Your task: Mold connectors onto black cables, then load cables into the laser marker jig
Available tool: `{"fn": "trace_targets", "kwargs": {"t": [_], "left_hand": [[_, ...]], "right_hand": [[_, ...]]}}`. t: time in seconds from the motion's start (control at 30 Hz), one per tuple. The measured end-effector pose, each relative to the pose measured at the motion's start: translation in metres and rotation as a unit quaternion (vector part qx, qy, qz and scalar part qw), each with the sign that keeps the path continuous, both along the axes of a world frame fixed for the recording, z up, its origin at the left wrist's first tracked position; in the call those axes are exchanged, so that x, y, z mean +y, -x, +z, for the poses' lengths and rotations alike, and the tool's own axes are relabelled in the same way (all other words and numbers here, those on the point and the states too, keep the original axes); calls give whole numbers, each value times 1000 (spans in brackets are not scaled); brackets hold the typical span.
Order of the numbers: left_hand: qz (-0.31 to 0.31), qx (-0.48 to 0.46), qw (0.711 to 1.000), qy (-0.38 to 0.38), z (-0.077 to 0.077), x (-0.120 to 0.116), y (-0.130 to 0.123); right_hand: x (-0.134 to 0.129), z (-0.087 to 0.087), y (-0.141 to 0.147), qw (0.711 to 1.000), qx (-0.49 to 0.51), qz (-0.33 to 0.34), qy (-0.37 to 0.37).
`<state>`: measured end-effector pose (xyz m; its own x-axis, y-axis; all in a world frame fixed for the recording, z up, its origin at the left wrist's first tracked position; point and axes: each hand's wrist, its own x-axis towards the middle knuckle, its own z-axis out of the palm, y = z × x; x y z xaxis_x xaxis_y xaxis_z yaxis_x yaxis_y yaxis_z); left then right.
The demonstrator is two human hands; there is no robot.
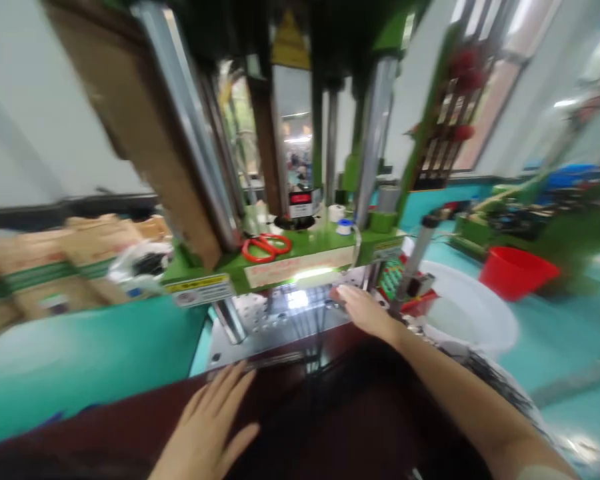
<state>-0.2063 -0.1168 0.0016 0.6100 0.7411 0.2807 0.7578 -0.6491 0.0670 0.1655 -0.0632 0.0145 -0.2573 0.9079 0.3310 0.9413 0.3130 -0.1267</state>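
My left hand (210, 423) lies over the dark red tabletop (105, 430) with its fingers spread, holding nothing. Near its fingertips is a thin metallic strip (277, 361). My right hand (365, 310) reaches forward to the metal plate (260, 327) of a green machine (320, 250). Its fingertips are blurred at the plate, and whatever they may hold is too small to make out. Red-handled scissors (267, 248) rest on the machine's green ledge, left of a blue and white roll (345, 227).
Brown sacks (50, 260) stand at the left. On the right are a white tub (500, 320), a red bucket (515, 272) and a container with dark thin pieces (495, 380). Metal columns (377, 133) rise from the machine. A lever-like rod (420, 247) stands beside my right forearm.
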Motion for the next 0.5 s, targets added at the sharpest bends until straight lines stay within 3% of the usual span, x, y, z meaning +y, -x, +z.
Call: {"fn": "trace_targets", "kwargs": {"t": [0.1,0.23,0.37,0.5], "left_hand": [[-17,-4,996,87,18,11,-34],[-48,-45,990,124,32,47,-90],[-23,-58,993,104,28,97,-129],[2,-63,993,100,15,139,-149]], "right_hand": [[15,-16,-3,1000,9,3,1],[24,-15,0,1000,-28,13,0],[49,-9,13,997,-72,40,12],[76,-17,21,995,-82,46,32]]}}
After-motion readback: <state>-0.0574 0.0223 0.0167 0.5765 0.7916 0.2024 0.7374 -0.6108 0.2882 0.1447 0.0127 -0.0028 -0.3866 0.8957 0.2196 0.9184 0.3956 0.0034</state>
